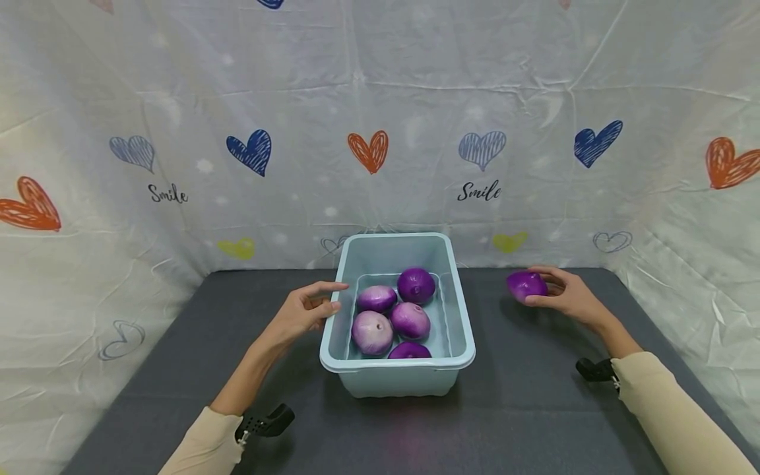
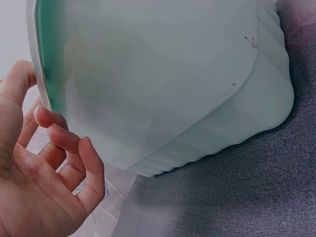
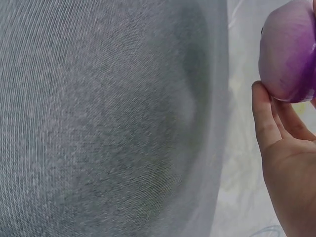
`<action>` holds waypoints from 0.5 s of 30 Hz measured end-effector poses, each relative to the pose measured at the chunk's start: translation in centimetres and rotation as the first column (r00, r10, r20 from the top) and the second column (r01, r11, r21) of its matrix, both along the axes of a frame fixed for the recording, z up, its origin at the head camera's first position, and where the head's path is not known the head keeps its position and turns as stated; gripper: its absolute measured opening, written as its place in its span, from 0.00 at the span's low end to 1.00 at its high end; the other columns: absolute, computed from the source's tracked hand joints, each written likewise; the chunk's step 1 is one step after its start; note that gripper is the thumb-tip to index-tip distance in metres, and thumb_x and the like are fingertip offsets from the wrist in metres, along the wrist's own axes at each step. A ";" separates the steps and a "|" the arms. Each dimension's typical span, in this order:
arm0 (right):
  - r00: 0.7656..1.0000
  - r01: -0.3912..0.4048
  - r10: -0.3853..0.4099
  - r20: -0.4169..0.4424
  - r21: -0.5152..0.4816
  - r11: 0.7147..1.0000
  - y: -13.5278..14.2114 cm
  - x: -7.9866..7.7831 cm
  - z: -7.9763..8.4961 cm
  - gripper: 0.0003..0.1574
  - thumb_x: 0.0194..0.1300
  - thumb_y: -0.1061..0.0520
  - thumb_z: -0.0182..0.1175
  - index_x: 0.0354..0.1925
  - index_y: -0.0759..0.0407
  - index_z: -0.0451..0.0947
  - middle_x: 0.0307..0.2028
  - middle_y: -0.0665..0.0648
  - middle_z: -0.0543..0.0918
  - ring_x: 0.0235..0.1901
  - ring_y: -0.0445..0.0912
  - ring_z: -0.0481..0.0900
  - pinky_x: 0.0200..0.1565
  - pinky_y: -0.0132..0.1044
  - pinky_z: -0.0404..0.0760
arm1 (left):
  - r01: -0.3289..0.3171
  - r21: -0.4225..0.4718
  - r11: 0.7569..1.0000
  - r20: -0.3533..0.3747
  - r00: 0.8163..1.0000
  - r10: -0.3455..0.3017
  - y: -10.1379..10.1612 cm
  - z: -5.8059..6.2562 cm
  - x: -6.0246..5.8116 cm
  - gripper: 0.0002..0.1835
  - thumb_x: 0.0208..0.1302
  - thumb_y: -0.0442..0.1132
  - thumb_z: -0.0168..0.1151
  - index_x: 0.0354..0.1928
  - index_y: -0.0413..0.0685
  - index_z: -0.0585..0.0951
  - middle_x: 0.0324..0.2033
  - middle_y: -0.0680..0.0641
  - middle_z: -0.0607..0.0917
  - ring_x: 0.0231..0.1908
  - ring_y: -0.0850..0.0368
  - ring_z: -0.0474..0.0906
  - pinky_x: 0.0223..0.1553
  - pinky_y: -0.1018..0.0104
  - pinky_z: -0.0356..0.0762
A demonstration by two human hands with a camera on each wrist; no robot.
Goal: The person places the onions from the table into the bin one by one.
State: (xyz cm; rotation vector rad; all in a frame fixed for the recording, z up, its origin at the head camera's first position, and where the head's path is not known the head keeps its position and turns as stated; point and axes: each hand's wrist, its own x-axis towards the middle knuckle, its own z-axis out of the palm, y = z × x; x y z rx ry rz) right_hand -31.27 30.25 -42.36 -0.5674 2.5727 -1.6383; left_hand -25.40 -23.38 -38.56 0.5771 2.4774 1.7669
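Observation:
In the head view, my right hand (image 1: pixel 564 297) grips a peeled purple onion (image 1: pixel 526 285) between thumb and fingers, to the right of the bin. The same onion (image 3: pixel 287 52) shows at the upper right of the right wrist view, partly cut off. My left hand (image 1: pixel 303 309) is at the left rim of a light blue plastic bin (image 1: pixel 392 381), its index fingertip over the rim. The other fingers curl loosely beside the bin's wall in the left wrist view. Several more purple onions (image 1: pixel 372 332) lie inside the bin.
The bin stands on a dark grey cloth-covered table (image 1: pixel 522 409), near its middle. A white curtain (image 1: pixel 415 59) printed with hearts rises behind the table and along both sides. Black straps with cameras (image 1: pixel 270 422) are on both wrists.

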 end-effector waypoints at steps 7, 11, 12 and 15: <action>1.000 -0.024 0.024 -0.007 -0.045 0.999 -0.7 0.3 1.0 0.42 0.67 0.60 0.70 0.73 0.64 0.64 0.64 0.70 0.70 0.61 0.64 0.72 0.48 0.34 0.79 | 0.000 -0.002 1.000 0.008 1.000 0.000 0.0 0.0 0.0 0.24 0.72 0.40 0.64 0.66 0.39 0.77 0.30 0.40 0.80 0.28 0.52 0.73 0.30 0.63 0.74; 0.999 -0.038 0.037 -0.016 -0.060 0.997 -1.3 0.4 1.7 0.41 0.67 0.61 0.70 0.73 0.65 0.65 0.65 0.70 0.70 0.62 0.62 0.72 0.49 0.34 0.79 | 0.001 -0.001 1.000 0.005 1.000 -0.001 0.0 -0.1 -0.1 0.23 0.73 0.40 0.64 0.66 0.39 0.78 0.28 0.43 0.78 0.26 0.53 0.71 0.30 0.63 0.72; 0.999 -0.040 0.039 -0.015 -0.064 0.997 -1.5 0.4 1.9 0.41 0.66 0.61 0.70 0.72 0.64 0.65 0.65 0.70 0.70 0.62 0.62 0.72 0.50 0.34 0.79 | 0.001 0.000 1.000 0.003 1.000 -0.001 0.0 -0.1 0.0 0.23 0.73 0.39 0.64 0.66 0.40 0.78 0.27 0.43 0.78 0.26 0.53 0.70 0.29 0.64 0.72; 0.999 -0.048 0.047 -0.023 -0.069 0.996 -2.1 0.3 2.4 0.41 0.66 0.62 0.70 0.72 0.64 0.65 0.65 0.69 0.70 0.62 0.62 0.72 0.50 0.33 0.78 | 0.001 0.004 1.000 0.001 1.000 -0.001 0.0 -0.1 0.0 0.23 0.73 0.39 0.64 0.66 0.39 0.78 0.26 0.44 0.76 0.25 0.53 0.69 0.29 0.64 0.71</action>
